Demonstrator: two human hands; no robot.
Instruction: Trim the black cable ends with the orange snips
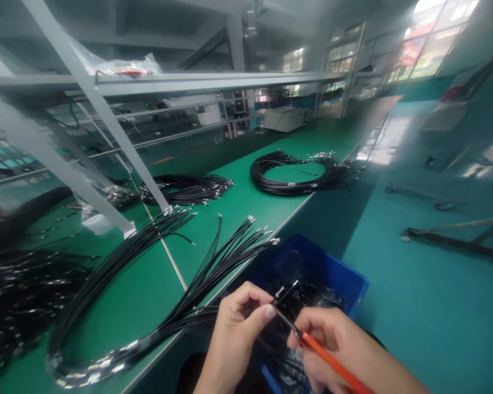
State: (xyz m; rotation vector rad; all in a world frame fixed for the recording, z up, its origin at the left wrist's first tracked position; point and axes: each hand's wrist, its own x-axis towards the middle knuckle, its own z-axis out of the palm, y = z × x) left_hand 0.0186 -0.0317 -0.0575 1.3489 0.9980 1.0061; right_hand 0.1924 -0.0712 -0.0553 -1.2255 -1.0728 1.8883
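My left hand [242, 328] pinches the end of a thin black cable between thumb and forefinger, above a blue bin. Silvery tips [287, 287] show just beyond those fingers; whether they belong to the pinched cable I cannot tell. In my right hand [332, 339] is an orange-handled hand tool [332, 364] with a slim dark metal end, whose point meets the left fingertips. The exact kind of tool is unclear. To the left a curved bundle of black cables [148, 350] with metal-tipped ends lies on the green bench [119, 312], and some of its strands run behind my left hand.
Two more coiled cable bundles [287, 189] [184, 189] lie farther along the bench. A blurred cable heap [24, 295] fills the left. The blue bin [349, 273] holds dark cables and clear plastic. Shelf posts [119, 137] rise from the bench; a wheeled stand [456, 235] is at right.
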